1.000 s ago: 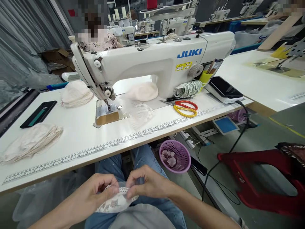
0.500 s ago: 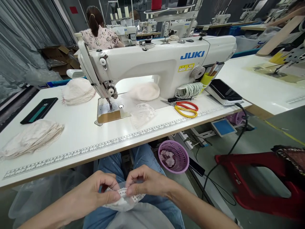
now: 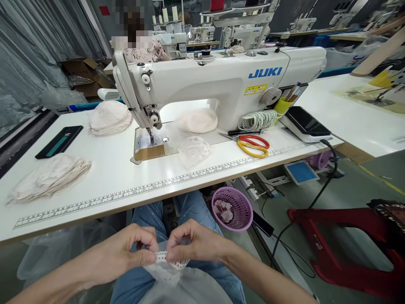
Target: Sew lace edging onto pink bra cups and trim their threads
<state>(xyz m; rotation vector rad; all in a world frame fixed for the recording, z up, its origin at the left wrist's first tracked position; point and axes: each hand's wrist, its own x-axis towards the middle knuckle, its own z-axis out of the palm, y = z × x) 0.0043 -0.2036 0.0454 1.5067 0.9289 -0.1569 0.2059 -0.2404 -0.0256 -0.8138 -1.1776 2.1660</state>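
Observation:
Over my lap, a sheer white fabric piece with a lace edge [image 3: 165,272] is stretched between my two hands. My left hand [image 3: 134,249] pinches one side of the lace between thumb and fingers. Close beside it, my right hand [image 3: 193,245] pinches the other side the same way. The lace band shows in the small gap between the thumbs, and the rest of the sheer cloth hangs below. Ahead on the table stands a white sewing machine [image 3: 196,80]. A small lace piece [image 3: 193,151] lies flat near its needle plate.
Stacks of lace pieces [image 3: 52,175] lie on the left of the table, near a black phone-shaped object [image 3: 60,141]. Scissors [image 3: 253,145], a coil of cord [image 3: 257,121] and a dark phone [image 3: 305,120] are at right. A purple basket [image 3: 232,209] and red stool [image 3: 344,245] stand below.
The view has shifted slightly left, so the table things sit further right. Both hands still pinch the lace edge; the cloth below it now hangs more gathered.

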